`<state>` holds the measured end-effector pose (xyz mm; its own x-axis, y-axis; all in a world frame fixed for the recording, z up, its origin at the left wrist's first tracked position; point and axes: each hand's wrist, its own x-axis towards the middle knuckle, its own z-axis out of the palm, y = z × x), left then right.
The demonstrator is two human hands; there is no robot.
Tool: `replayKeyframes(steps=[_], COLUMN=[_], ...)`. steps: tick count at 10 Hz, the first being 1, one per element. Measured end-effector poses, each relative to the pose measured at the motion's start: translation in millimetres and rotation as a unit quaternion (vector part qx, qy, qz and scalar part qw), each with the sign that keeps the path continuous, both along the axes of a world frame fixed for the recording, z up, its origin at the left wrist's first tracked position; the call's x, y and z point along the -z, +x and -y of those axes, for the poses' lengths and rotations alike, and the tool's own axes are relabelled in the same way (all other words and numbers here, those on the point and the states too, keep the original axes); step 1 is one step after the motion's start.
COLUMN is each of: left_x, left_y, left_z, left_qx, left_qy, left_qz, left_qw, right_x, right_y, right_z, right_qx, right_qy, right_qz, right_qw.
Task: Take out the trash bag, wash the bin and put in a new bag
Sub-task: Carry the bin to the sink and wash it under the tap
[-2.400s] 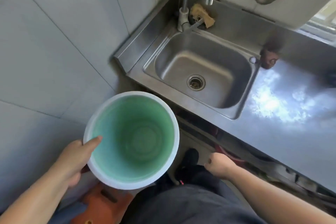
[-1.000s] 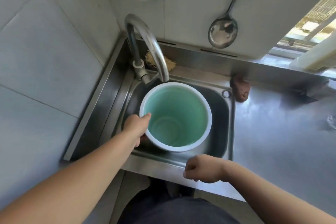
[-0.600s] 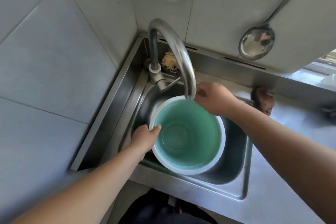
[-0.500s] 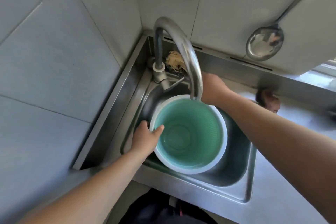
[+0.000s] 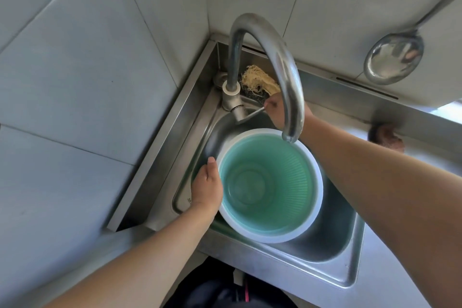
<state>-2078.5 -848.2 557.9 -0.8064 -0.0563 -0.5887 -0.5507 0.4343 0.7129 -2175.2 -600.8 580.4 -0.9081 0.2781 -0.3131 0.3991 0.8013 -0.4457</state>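
Both forearms are seen bare from the near edge up to the wrists, with no sleeve shown on either. The left hand point(image 5: 207, 189) is uncovered, and a short, unpainted thumbnail is seen at its far tip. The right hand point(image 5: 276, 112) is likewise uncovered, though much of it is hidden. No ring, watch or bracelet can be made out. At the near edge, dark clothing point(image 5: 220, 292) is seen on the lower body, marked by a small pink stripe point(image 5: 247, 294).

Brushed steel sink point(image 5: 332, 267), shiny metal faucet point(image 5: 280, 57), ribbed plastic bin point(image 5: 287, 182), glossy tiles point(image 5: 75, 70).
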Motion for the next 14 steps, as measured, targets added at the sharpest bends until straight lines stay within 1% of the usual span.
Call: replayKeyframes(steps=[1,2,3,5,6,8,14], left_x=[1.3,4.2,4.4,4.0,4.1,4.4,6.9], left_y=[-1.3,-1.6,-3.2,-7.1,-7.1,-6.6,-6.9], left_z=[0.1,1.7,2.1,1.2,0.1,-1.1,-0.8], left_qx=[-0.015,-0.021,-0.015,0.013,0.020,0.014,0.015], left_qy=[0.017,0.029,0.034,0.024,0.021,0.018,0.026], left_qz=[0.010,0.022,0.027,0.019,0.016,0.012,0.014], left_qw=[1.000,0.999,0.999,0.999,0.999,1.000,0.999], right_x=[14.0,21.9,24.4,36.0,40.2,42.1,46.3], right_y=[-2.1,-1.2,1.7,8.4,10.2,10.3,11.6], right_z=[-2.8,-0.6,4.6,3.4,4.7,5.5,8.6], right_qx=[0.003,0.069,0.100,0.057,0.048,0.021,0.020], right_qy=[0.016,-0.024,-0.019,0.002,-0.015,-0.013,-0.001], right_qz=[-0.008,-0.003,0.023,0.054,0.058,0.054,0.032], right_qw=[1.000,0.997,0.995,0.997,0.997,0.998,0.999])
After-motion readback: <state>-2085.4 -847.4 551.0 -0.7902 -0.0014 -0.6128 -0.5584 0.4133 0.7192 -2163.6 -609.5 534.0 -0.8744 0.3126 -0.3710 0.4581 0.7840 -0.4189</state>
